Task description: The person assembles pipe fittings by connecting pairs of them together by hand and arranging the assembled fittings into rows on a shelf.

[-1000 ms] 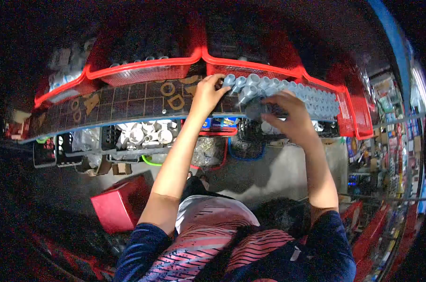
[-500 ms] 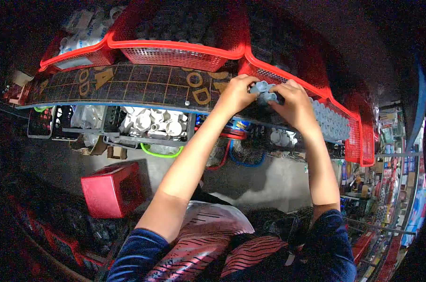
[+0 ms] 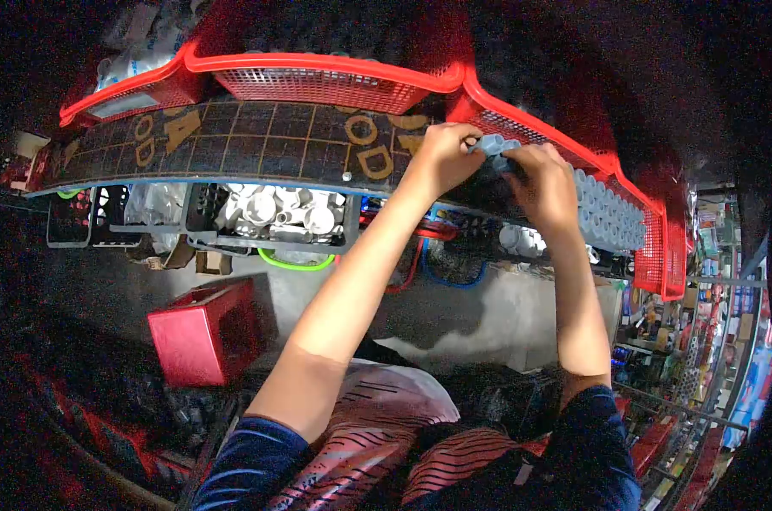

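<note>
Several small blue-grey plastic pipe fittings (image 3: 495, 146) are bunched between my two hands above the front edge of the dark shelf. My left hand (image 3: 446, 160) is closed, its thumb and fingertips pinching the left side of the bunch. From the right, my right hand (image 3: 546, 183) curls its fingers over the other side, partly hiding the pieces. Right beside that hand, rows of matching pipe fittings (image 3: 609, 213) stand packed together along the shelf.
Red mesh baskets (image 3: 318, 85) line the dark board shelf (image 3: 267, 140). Below hang black crates, one holding white fittings (image 3: 284, 213). On the floor stand a red box-like stool (image 3: 186, 341) and a small cardboard box (image 3: 213, 262). Stocked shelves (image 3: 701, 341) run along the right.
Both hands and the bunch of fittings have shifted slightly right and upward in view. The shelf and baskets also sit a little higher as the camera moved. Both hands keep their grip.
</note>
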`<state>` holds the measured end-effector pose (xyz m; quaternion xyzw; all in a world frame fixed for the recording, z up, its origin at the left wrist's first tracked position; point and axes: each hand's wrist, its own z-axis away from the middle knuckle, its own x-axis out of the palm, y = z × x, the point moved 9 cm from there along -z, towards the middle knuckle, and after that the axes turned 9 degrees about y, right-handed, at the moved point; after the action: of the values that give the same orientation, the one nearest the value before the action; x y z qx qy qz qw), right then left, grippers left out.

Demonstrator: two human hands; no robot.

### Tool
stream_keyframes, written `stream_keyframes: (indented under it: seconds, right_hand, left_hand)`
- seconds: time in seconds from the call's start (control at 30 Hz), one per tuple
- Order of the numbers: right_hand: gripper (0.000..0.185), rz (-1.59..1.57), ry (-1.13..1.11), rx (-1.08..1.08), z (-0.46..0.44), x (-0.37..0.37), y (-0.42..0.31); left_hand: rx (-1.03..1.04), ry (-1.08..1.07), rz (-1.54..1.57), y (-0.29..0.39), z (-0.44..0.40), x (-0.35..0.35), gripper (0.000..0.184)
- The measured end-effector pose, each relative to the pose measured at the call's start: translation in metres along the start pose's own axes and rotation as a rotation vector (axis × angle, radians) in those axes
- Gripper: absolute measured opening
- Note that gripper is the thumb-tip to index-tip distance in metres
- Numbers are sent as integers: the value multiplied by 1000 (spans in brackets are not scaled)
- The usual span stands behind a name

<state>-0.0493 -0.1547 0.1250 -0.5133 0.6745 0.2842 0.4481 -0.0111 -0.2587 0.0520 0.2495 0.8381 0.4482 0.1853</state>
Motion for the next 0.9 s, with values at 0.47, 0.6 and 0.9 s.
stream_keyframes:
  seconds: [0.47, 0.6, 0.9]
  right_hand:
    - [28, 119, 36, 47, 6, 0, 7]
    - [25, 68, 101, 40, 8, -4, 5]
    - [24, 71, 130, 0, 9, -2, 7]
  left_hand:
    - [-59, -20, -110, -8, -1, 2, 19]
    - [-130, 9, -73, -7, -1, -1, 20]
    - [-143, -27, -18, -4, 0, 0, 21]
